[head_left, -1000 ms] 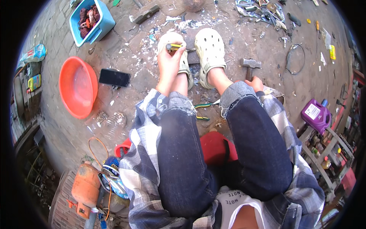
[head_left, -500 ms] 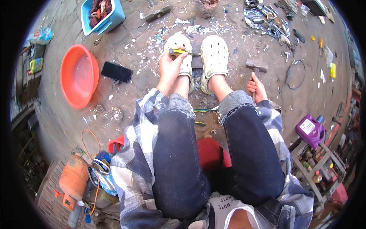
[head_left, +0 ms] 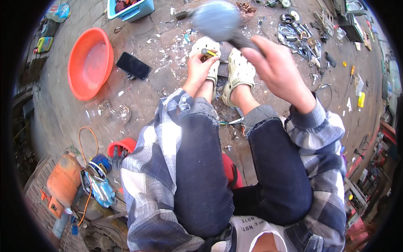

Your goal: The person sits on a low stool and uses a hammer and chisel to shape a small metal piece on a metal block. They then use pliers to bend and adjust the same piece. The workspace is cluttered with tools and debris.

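Note:
My left hand (head_left: 196, 70) pinches a short yellow-and-black tool (head_left: 209, 53) over the left white clog and near the gap between my feet, where a dark piece of metal (head_left: 223, 72) partly shows; what the tool's tip touches I cannot make out. My right hand (head_left: 279, 71) is wrapped round the handle of a hammer, whose motion-blurred head (head_left: 216, 19) is raised toward the camera above the clogs. The right white clog (head_left: 239, 75) rests on the floor beside the metal. Plier-like handles (head_left: 226, 123) lie between my legs.
An orange basin (head_left: 90, 63), phone (head_left: 133, 66) and blue tub (head_left: 131, 12) are at left. Scattered metal tools (head_left: 298, 38) and a screwdriver (head_left: 351, 71) lie at right. An orange gas cylinder (head_left: 63, 180), hose and small red bucket (head_left: 121, 147) are at lower left.
My right hand has lifted the hammer from the floor at the right, swinging it up and leftward over my feet. My left hand keeps hold of the yellow tool. The view has shifted.

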### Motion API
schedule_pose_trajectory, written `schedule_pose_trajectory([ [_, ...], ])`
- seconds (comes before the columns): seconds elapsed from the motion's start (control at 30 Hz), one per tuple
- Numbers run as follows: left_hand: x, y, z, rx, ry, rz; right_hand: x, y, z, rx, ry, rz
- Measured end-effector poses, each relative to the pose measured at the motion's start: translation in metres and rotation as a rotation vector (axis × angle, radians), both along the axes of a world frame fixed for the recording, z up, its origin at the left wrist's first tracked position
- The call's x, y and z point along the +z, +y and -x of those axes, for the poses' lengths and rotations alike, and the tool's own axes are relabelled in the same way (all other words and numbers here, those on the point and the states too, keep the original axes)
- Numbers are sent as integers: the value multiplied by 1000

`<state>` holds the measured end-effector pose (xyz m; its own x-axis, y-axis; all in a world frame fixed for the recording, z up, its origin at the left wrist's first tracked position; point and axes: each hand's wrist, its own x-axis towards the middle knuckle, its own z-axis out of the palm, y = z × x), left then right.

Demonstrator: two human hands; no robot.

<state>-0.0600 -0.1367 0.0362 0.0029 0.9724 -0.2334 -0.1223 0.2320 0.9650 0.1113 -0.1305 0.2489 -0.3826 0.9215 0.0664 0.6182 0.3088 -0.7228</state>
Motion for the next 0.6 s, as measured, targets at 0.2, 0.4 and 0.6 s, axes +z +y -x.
schedule_pose_trajectory([
  [0.2, -9, 3, -4, 95, -84, -18, -37, 31, 26, 278, -491, 166],
  [0.4, -13, 5, 0, 81, -142, -15, 10, 28, 49, 232, -330, 127],
  [0.6, -13, 1, -1, -2, 5, 42, -47, 32, 17, 149, -677, 167],
])
